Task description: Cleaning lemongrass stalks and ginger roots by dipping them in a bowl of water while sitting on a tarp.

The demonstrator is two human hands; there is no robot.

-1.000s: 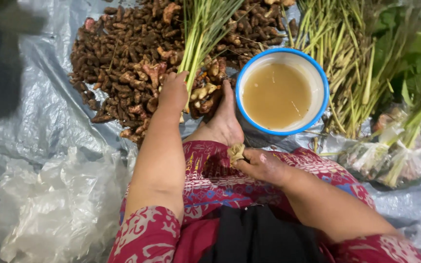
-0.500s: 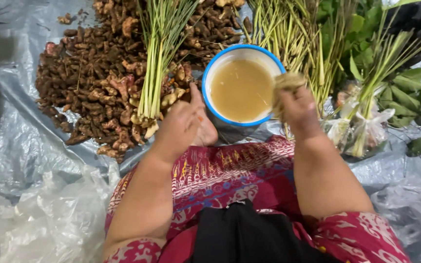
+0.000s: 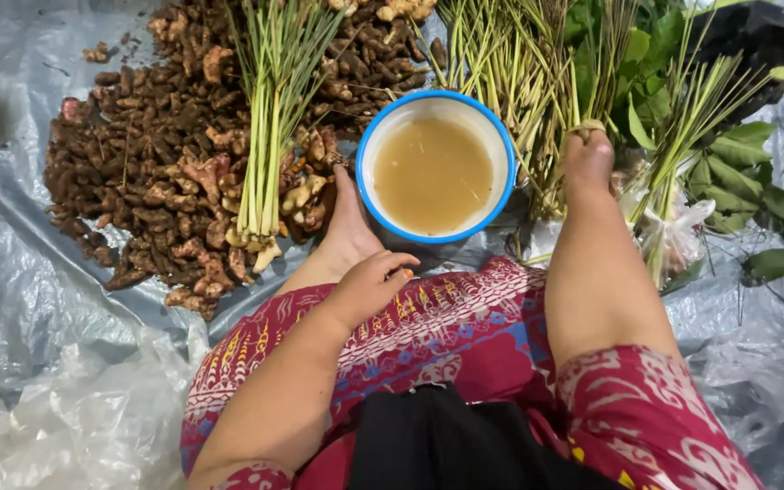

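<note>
1. Near the middle of the view, the left hand [image 3: 369, 286] lies on the red patterned cloth [image 3: 465, 322] over the lap, fingers loosely curled and holding nothing, just beside a bare foot [image 3: 347, 231] that points toward the bowl.
2. Farther out on the other side, the right hand [image 3: 587, 159] reaches among the green stalks [image 3: 510, 82]; it is seen from the back, and something pale shows at its fingertips (too small to name), so I cannot tell whether it grips or only touches.
3. Between the two hands stands a round white bowl with a blue rim [image 3: 363, 172], filled with cloudy yellowish-brown liquid; the foot touches its near-left side.
4. Left of the bowl a bundle of lemongrass [image 3: 269, 118], pale at the cut ends and green higher up, lies across a wide heap of knobbly brown roots [image 3: 138, 181]; a few paler, yellowish pieces sit at the bundle's base.
5. Right of the reaching arm, more thin stalks and broad dark leaves [image 3: 773, 218] crowd together, some wrapped in clear plastic bags [image 3: 673, 236].
6. Everything rests on a wrinkled, glossy grey plastic sheet [image 3: 29, 290], with a crumpled clear bag [image 3: 74, 426] at the lower left.
</note>
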